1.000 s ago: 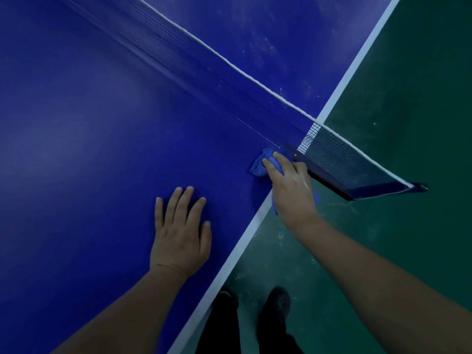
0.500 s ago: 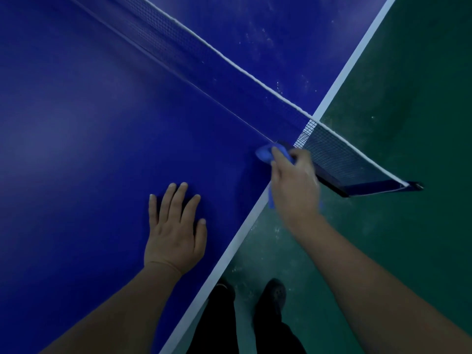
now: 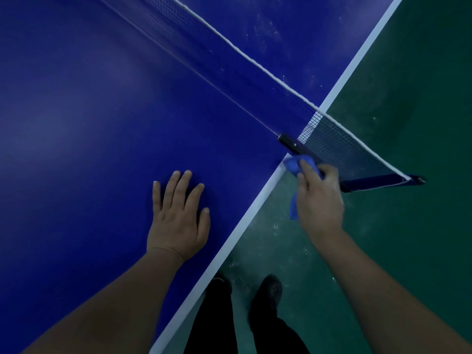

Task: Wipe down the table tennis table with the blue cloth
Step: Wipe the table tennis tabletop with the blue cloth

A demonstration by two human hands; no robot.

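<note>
The blue table tennis table fills the left and top of the view, with a white line along its side edge. My right hand grips the blue cloth, bunched at the table's edge right beside the black net clamp; a tail of cloth hangs below my palm over the floor. My left hand lies flat on the table with fingers spread, holding nothing, a little in from the edge.
The net runs diagonally from the upper left and juts past the table edge over the green floor. White smudges speckle the far half of the table. My dark trousers and shoes stand close to the edge.
My right hand has drawn the cloth back from the table surface to the very edge by the net clamp, which now shows. My left hand stays flat.
</note>
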